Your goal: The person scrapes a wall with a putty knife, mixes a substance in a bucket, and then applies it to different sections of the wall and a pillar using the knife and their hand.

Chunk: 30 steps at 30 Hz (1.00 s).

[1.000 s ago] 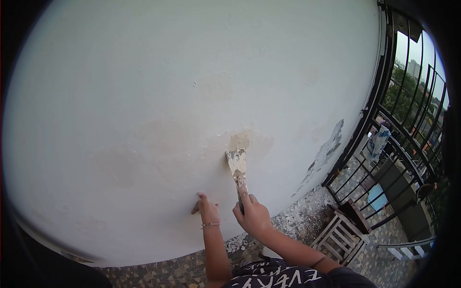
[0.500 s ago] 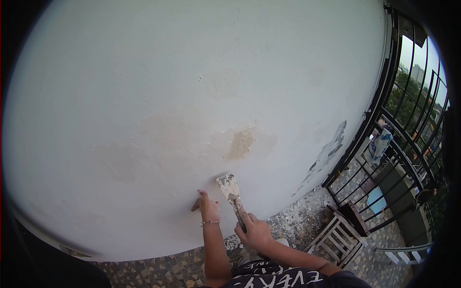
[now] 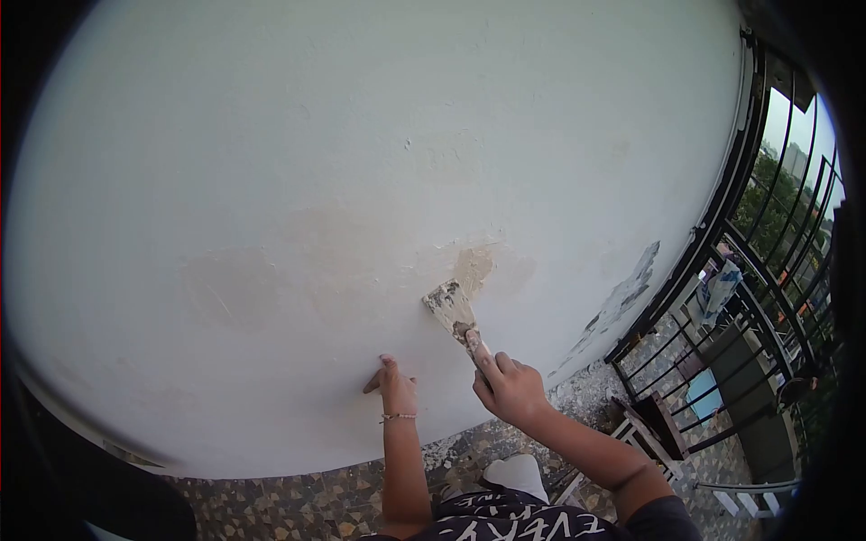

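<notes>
My right hand (image 3: 514, 389) is closed around the handle of a putty knife (image 3: 451, 311), its index finger stretched along the tool. The broad blade, smeared with white and dark residue, lies at the wall (image 3: 225, 117), just below and left of a beige bare patch (image 3: 473, 267). Lower and to the left, my left hand (image 3: 397, 389) is at the wall's surface with a finger and thumb apart. It wears a beaded bracelet (image 3: 398, 417). I see nothing held in it, though part of its palm side is hidden.
A strip of peeling paint (image 3: 622, 293) marks the wall at right. Beyond it stands a black metal railing (image 3: 767, 307), with a slatted wooden stool (image 3: 645, 451) near its foot. White flakes lie on the mosaic floor (image 3: 298, 505) along the wall.
My right hand has moved up and slightly right with the putty knife, bringing the blade beside the beige patch. My left hand has stayed nearly in place. The view has shifted a little.
</notes>
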Motion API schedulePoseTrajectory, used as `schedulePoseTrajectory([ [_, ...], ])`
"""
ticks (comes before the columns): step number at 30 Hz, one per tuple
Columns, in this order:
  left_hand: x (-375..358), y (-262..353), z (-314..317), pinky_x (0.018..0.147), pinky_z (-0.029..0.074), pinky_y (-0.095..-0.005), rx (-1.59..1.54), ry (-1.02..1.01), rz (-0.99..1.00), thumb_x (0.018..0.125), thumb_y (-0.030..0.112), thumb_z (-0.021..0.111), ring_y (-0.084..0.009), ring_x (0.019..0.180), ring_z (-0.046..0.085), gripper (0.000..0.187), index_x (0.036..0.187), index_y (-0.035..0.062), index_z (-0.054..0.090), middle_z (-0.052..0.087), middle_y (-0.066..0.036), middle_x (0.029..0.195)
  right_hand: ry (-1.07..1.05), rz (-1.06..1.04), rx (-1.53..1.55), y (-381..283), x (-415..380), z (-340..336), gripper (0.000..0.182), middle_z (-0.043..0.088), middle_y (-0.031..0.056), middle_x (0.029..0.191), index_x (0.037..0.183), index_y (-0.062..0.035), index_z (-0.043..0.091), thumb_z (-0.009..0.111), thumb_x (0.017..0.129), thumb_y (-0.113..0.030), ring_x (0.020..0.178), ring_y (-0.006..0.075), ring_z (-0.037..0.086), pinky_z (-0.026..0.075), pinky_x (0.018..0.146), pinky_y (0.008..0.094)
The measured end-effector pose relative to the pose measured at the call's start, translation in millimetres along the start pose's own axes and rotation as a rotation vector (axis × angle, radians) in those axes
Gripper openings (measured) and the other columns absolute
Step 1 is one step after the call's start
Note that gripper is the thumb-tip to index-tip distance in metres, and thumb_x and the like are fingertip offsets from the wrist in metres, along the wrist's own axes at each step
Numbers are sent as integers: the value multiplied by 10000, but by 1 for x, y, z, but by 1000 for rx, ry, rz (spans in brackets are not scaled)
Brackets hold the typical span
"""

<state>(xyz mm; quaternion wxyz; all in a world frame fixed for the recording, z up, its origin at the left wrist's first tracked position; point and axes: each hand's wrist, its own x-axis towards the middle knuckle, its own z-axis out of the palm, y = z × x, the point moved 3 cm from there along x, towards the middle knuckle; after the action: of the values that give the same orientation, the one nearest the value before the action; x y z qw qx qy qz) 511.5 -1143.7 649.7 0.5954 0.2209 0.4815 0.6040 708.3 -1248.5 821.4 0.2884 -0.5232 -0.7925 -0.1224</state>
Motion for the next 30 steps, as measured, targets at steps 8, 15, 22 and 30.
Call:
schedulePoseTrajectory([
  [8,-9,7,4,982,408,-478,20,68,-10,737,836,543,-234,1030,486,1216,1473,-18,86,348,-162,1368,-185,164,37,-7,-36,33,655,588,114,719,1454,-46,357,607,865,-187,526,290,611,511,471,409],
  [15,-2,2,-1,980,406,-482,45,87,-5,715,864,524,-230,1047,469,1236,1454,-34,105,342,-154,1372,-116,339,242,-9,-59,33,659,611,161,782,1483,-45,297,572,908,-211,567,342,617,514,511,439],
  [22,0,2,-3,972,403,-490,46,46,-18,712,886,486,-257,1118,452,1199,1424,-18,148,376,-147,1361,117,368,308,-11,8,10,667,616,167,796,1491,-33,271,567,918,-203,581,343,607,502,530,442],
  [30,-6,4,-1,1032,341,-537,-52,48,10,761,815,537,-298,1191,433,1109,1442,45,121,382,-149,1353,-154,450,368,-35,-11,45,719,644,216,810,1510,-39,205,566,910,-201,611,390,631,512,562,472],
])
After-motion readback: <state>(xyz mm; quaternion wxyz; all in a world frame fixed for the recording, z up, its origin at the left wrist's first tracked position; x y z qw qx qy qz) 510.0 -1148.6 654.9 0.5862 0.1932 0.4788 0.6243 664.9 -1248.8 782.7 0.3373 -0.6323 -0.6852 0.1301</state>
